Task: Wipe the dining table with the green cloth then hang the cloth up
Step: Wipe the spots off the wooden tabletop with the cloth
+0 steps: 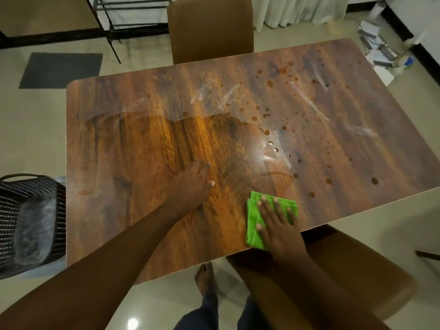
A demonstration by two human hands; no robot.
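Two hands are on the wooden worktop (pixel 147 144), and only one is doing the wiping. The right hand (pixel 277 225) lies flat with fingers spread on the folded green cloth (pixel 256 217), pressing it down near the worktop's near edge; it is an open, splayed grip that pins the cloth rather than clamps it. The left hand (pixel 194 182) rests open and empty on bare wood just to the left of the cloth, apparently as a brace. Beyond and to the right of the cloth lie brown droplets (pixel 283 127) and pale streaks (pixel 309 101), while the surface around the left hand looks darker and glossy (probably damp from wiping), so I judge the wiping roughly half done and the hanging not begun. The risks follow from that flat press. With no fingers curled around the fabric, a fast stroke could leave the cloth bunching or sliding out from under the palm. A sweep toward the body could push liquid over the near edge onto the brown chair (pixel 345 270) below the right forearm, or onto the floor by the bare foot (pixel 204 277). A soaked cloth may also smear the droplets rather than lift them.
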